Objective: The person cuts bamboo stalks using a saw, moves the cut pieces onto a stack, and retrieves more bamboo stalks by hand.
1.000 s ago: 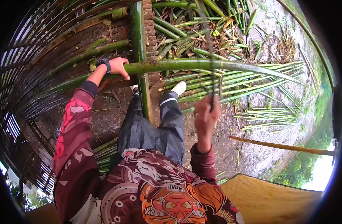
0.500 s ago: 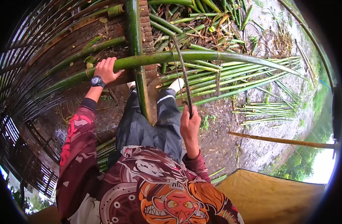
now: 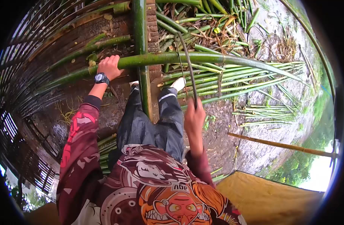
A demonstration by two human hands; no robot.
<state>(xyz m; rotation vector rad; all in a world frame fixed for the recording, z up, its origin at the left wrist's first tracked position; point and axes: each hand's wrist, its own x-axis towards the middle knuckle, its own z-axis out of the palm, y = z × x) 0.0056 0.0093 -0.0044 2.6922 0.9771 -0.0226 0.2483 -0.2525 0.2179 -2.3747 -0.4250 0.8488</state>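
A long green bamboo pole [image 3: 160, 58] runs across the head view, resting over a second bamboo pole [image 3: 140, 30] that points away from me. My left hand [image 3: 108, 67], with a watch on its wrist, is wrapped over the long pole, left of the crossing. My right hand [image 3: 195, 116] grips the near end of a bow saw [image 3: 189, 62] with a dark curved frame. The saw lies across the long pole, right of the crossing, its thin blade on the left side of the frame. Where the blade meets the bamboo, the depth of any cut is too small to tell.
Cut bamboo lengths [image 3: 232, 80] lie on muddy ground to the right, with a smaller bundle [image 3: 269, 114] beyond them. Dry leaves and offcuts [image 3: 221, 32] are heaped at the top. Slatted bamboo [image 3: 21, 56] stands left; a yellowish tarp [image 3: 269, 198] hangs lower right.
My right hand has pushed the bow saw slightly away from my body across the pole. My left hand keeps its hold. The whole view has shifted a little.
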